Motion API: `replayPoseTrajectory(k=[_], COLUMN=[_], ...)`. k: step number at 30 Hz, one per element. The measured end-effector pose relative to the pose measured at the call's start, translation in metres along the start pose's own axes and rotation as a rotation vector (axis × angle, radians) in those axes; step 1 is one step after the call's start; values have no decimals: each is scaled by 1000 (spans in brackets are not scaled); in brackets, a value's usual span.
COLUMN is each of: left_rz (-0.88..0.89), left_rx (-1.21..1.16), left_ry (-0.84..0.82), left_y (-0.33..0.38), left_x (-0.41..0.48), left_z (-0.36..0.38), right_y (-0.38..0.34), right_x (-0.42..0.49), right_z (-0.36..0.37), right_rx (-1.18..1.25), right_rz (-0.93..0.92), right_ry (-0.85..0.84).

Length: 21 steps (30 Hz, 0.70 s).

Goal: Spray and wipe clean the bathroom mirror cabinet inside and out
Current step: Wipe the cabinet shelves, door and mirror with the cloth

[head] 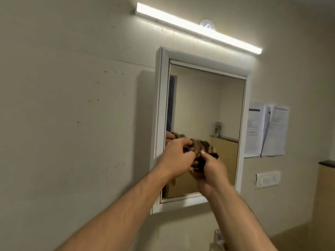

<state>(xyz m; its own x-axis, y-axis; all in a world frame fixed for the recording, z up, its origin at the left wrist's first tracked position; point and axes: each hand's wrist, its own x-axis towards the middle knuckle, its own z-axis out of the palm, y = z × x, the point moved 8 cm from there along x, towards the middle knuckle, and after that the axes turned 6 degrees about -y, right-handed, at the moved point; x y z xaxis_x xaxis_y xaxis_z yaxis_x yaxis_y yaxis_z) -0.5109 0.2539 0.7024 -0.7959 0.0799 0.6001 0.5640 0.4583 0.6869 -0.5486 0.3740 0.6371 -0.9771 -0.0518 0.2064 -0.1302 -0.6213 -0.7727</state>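
Note:
The white-framed mirror cabinet (201,109) hangs on the wall with its mirrored door closed. In front of its lower left part, both hands hold a bunched brown patterned cloth (201,147). My left hand (176,156) grips the cloth's left side with curled fingers. My right hand (212,169) pinches the cloth from below and the right. The mirror reflects a hand and the cloth at its left edge. No spray bottle is plainly visible.
A lit tube light (197,28) runs above the cabinet. Two paper notices (266,129) are taped right of the cabinet, with a switch plate (268,179) below them. A blurry clear object (218,240) stands at the bottom edge. The wall at left is speckled with dark spots.

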Motion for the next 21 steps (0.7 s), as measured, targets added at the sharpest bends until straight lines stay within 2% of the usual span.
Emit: replayPoseTrajectory(k=[2,4,6,9,11,13,15,16,18,19,21], left_rz=[210,347,290,34,-13,12,11,-8,-33,-36,-41], left_rx=[249,351,380,84,-205,-437,-472,-433,-344,-308,-257], left_ry=[309,597,725,621,525,452,346,316,355,383,437], left_y=[30,41,30,-10,-30,-41,-43,-44,-46,-46,-46], left_x=[-4,-11,0,36,52,60,64,64,62,60,59], left_z=[-42,-77,-99,-110,-106,-99,-85,-79,-75,-76,-76], right_y=[-51,-108,-155,-177,-159,-117,-73,-61,-68,-84,-129], right_x=[25,42,61,89,86,66,57,60,76,88,112], right_z=[17,50,105,183,201,197,156,127,80,69,68], right_rx=[-134,-284,-530,-993,-1287,-1482,-1675,-1766,-1898,-1888,-1693], right_rz=[-270,-552,-762,-926,-1062,-1335,-1530,-1546,-1444,-1334,-1076], right_ry=[56,80,12,-63,-53,-259,-504,-555,-475,-351,-20])
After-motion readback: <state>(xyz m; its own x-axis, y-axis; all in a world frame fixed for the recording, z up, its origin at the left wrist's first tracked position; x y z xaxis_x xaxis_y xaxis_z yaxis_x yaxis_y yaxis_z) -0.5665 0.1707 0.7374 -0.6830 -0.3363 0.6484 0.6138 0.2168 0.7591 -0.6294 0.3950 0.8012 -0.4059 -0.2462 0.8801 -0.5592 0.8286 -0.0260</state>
